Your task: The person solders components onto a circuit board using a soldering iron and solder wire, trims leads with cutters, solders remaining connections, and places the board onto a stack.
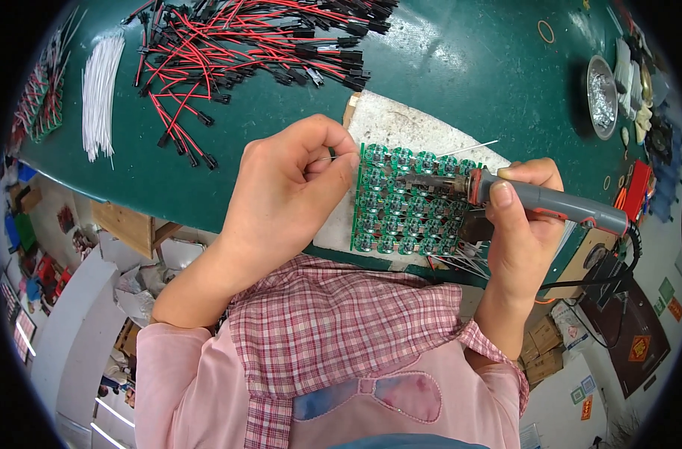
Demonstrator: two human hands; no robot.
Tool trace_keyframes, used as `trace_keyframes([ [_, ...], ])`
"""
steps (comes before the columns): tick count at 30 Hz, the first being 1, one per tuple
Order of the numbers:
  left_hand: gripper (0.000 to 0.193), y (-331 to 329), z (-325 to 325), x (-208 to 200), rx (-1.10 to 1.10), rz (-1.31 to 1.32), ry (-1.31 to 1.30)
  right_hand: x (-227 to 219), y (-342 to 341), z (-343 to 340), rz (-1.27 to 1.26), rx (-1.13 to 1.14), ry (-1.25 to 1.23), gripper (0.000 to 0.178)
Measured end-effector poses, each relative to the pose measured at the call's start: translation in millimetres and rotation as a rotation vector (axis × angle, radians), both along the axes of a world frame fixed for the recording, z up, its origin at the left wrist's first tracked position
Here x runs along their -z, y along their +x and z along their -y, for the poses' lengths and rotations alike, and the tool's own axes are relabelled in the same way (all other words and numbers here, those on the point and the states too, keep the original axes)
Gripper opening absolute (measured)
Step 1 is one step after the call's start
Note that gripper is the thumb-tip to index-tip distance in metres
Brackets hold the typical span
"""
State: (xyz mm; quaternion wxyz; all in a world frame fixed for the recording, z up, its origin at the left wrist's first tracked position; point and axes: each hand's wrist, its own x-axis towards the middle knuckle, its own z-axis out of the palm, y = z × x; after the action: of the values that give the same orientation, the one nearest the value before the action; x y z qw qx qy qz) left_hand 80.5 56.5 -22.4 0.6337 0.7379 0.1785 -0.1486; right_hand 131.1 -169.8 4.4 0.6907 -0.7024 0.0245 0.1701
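A panel of small green circuit boards [367, 202] lies on a pale, stained board [386, 116] in front of me. My right hand [522, 224] grips a soldering iron [554, 200] by its grey and red handle. The iron's dark tip points left, over the upper left part of the panel. Beside the panel's upper left corner, my left hand [288, 179] is closed in a pinch on a thin wire [324, 158], of which only a short stretch shows between the fingers. A white wire [472, 147] sticks out past the panel's far edge.
On the green table [445, 67], a heap of red and black connector leads [258, 37] lies at the far left, beside a bundle of white wires [101, 93]. A metal bowl [602, 97] stands at the right. The iron's black cable [636, 251] loops down at the right edge.
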Motion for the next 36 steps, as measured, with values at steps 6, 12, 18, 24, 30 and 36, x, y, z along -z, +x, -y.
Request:
trace_keyframes([
  [6, 0.002, 1.3, 2.0, 2.3, 0.006, 0.001, 0.015, 6.7, 0.8, -1.2, -0.008, 0.011, 0.020, 0.018],
  [12, 0.002, 3.7, -1.2, -0.1, 0.024, 0.010, 0.018, 5.3, 1.4, -0.6, 0.001, 0.001, -0.007, 0.017],
  [18, 0.002, 2.4, 3.9, 3.4, 0.067, 0.008, 0.003, 9.2, 1.5, 1.0, -0.043, 0.026, 0.034, 0.019],
  [24, 0.002, 2.2, 3.7, 0.9, 0.055, -0.032, 0.046, 7.7, 0.9, -1.5, -0.042, 0.017, 0.007, 0.018],
  [30, 0.003, -4.0, -12.7, -2.4, -0.119, 0.007, 0.017, 0.0, -0.5, 4.5, 0.099, 0.090, -0.070, 0.019],
  [36, 0.002, -6.5, -12.9, -2.8, -0.064, -0.028, -0.005, 1.2, -5.9, -13.8, 0.010, -0.011, -0.009, 0.019],
])
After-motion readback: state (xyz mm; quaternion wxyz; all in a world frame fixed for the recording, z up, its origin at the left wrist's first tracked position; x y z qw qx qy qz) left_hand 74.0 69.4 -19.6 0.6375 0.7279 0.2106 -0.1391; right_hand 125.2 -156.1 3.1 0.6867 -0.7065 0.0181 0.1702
